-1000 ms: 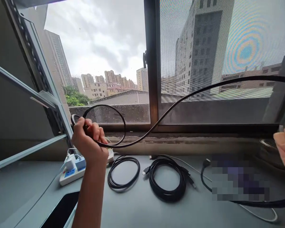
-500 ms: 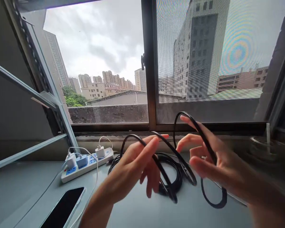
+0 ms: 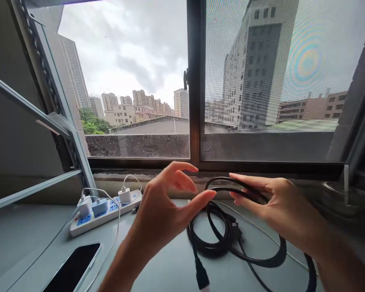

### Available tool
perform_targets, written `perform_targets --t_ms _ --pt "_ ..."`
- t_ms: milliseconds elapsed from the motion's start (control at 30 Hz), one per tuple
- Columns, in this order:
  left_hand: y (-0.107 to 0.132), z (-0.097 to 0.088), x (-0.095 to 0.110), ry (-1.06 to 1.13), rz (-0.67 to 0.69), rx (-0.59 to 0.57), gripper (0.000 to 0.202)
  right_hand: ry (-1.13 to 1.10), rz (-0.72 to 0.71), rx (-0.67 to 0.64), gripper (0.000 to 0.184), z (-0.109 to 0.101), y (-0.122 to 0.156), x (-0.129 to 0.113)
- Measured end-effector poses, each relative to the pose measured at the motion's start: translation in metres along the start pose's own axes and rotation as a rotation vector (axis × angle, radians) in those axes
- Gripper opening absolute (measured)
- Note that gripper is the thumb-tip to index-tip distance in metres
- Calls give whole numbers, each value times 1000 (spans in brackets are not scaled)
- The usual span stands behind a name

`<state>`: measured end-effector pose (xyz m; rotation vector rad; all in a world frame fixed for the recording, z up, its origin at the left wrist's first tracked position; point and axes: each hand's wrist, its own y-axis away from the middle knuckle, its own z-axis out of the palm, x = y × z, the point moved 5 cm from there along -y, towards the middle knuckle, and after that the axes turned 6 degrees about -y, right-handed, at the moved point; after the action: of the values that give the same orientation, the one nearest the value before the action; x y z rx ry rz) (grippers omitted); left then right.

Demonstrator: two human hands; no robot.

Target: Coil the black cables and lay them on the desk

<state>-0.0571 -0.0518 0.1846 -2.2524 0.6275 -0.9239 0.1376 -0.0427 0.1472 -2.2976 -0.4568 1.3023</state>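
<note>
My right hand (image 3: 287, 211) is closed around loops of black cable (image 3: 275, 261), pinched between thumb and fingers, palm turned left. The cable drops below that hand in wide bends. Left of it, my left hand (image 3: 165, 205) is raised with thumb and fingers apart in a C shape, holding nothing; its thumb tip is close to the loops' left end. Under the hands, a round coil of black cable (image 3: 212, 250) lies on the table. One dark plug (image 3: 202, 275) points toward me, and another black connector (image 3: 236, 232) rests at the coil's right side.
A white power strip (image 3: 104, 217) with several chargers plugged in stands at the left. A phone (image 3: 72, 265) lies in front of it beside a white cord. Behind are a window frame (image 3: 196, 121) and a glass jar (image 3: 340, 198) at the right. Metal rack bars (image 3: 33, 190) rise at the left.
My left hand has let go of its cable loops and opened. My right hand has closed on the loops, which now hang lower and farther right. More of the coil and plugs shows.
</note>
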Motion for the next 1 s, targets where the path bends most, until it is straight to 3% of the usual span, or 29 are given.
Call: perform_targets --t_ms 33,100,133,200,233,300,400,467,533,600,733,900,1000 --pt "0 2 3 -29 71 10 54 -25 -25 0 41 -3 2 -4" --pt "0 24 5 -30 186 -111 63 -22 -102 -10 35 -4 6 -12" --pt "0 40 1 -4 206 -234 54 6 -136 -5 31 -4 6 -14" --pt "-3 68 -12 64 122 -377 12 94 -160 46 22 -5 3 -12" --pt "-5 77 -21 80 51 -405 20 141 -154 86 18 -7 0 -8" --pt "-9 80 -32 191 -66 -330 36 212 -134 148 23 -11 -7 -2" --pt "-10 67 -37 475 -216 -122 44 246 -104 167 29 -13 -11 0" --pt "-5 65 -37 673 -317 -52 49 159 -63 140 30 -11 -10 -6" --pt "-1 75 -36 806 -386 -47 53 -42 8 107 37 -9 -5 -14" --pt "1 92 -35 839 -414 -122 52 -246 99 86 46 -11 1 -20" --pt "4 126 -35 814 -466 -453 32 -438 208 33 51 -19 13 -28" --pt "9 125 -30 700 -349 -587 36 -599 223 -132 41 -9 31 -33" --pt "14 124 -26 833 -376 -638 50 -612 227 -143 50 -2 37 -33"
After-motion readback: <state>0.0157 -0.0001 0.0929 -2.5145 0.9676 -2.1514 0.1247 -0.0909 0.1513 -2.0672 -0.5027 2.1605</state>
